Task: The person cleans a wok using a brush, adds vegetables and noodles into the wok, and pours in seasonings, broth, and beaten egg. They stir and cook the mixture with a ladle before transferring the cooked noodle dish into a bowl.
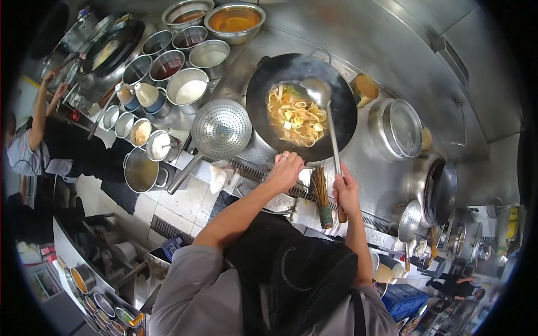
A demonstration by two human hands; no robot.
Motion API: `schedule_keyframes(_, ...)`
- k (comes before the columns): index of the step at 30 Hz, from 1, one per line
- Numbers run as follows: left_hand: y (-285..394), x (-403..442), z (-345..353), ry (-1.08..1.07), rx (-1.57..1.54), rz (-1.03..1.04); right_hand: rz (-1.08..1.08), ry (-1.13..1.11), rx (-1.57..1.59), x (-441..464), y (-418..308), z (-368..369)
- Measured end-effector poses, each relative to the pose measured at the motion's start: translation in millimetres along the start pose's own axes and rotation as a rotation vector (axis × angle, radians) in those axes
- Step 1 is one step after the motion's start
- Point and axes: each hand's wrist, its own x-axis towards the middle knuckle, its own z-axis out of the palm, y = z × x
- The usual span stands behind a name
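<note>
Noodles (297, 115) with egg-like yellow pieces and some green lie in brownish broth inside a dark wok (342, 120). My left hand (286, 172) is closed at the wok's near rim; its fingertips are partly hidden. In my right hand (346, 190) is the handle of a long metal ladle (318, 91), whose bowl rests over the far right of the noodles. A bamboo wok brush (322, 199) lies between my two hands, close to the right one. To the left of the wok sits a round perforated strainer (222, 130), its handle toward me.
Metal pots of sauces and a bowl of amber liquid (234, 21) stand at the back left. A lidded pot (396, 130) and a tin (365, 89) are right of the wok. Another person (42, 140) works at the far left. A white cloth (222, 176) lies on the front edge.
</note>
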Motion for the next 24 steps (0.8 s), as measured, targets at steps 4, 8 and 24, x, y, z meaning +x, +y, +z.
schedule_keyframes(4, -5, -3, 1, 0.019, 0.02, -0.001, -0.244, 0.209, -0.463, 48, 7, -16)
schedule_keyframes(8, 4, -6, -3, 0.053, 0.059, 0.008, -0.109, 0.139, -0.548, 67, -28, -5)
schedule_keyframes(24, 15, -42, -48, -0.227, 0.1, -0.011, -0.495, 0.149, -1.035, -11, 29, -132)
